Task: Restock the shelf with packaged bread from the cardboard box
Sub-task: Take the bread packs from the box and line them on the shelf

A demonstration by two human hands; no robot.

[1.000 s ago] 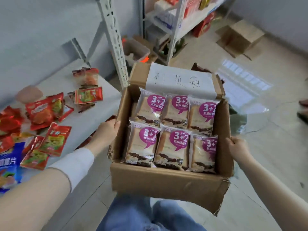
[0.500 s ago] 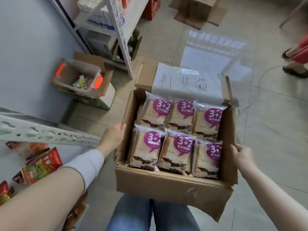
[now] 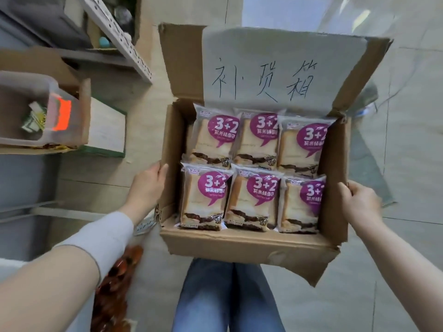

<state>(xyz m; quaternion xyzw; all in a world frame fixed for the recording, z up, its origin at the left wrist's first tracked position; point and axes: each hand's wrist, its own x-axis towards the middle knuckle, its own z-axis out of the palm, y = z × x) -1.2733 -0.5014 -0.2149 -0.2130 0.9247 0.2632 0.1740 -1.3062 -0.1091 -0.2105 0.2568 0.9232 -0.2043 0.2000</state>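
An open cardboard box [image 3: 242, 245] hangs above my jeans-clad legs, held from both sides. My left hand [image 3: 146, 185] grips its left wall. My right hand [image 3: 359, 202] grips the right wall, fingers curled over the rim. Inside lie several packaged breads [image 3: 206, 197] in two rows, each in a clear wrapper with a purple "3+2" label. A white sheet with handwritten characters [image 3: 275, 73] covers the raised back flap. The shelf's perforated metal upright [image 3: 117, 37] runs along the upper left.
A translucent plastic bin [image 3: 26, 130] with an orange label sits in another carton on the floor at the left. Red snack packets [image 3: 115, 283] lie by my left forearm. Pale floor tiles [image 3: 407, 164] stretch to the right.
My view has tipped down and right, away from the shelf top with the red snack packets. The box stays held in both hands and now fills more of the view.
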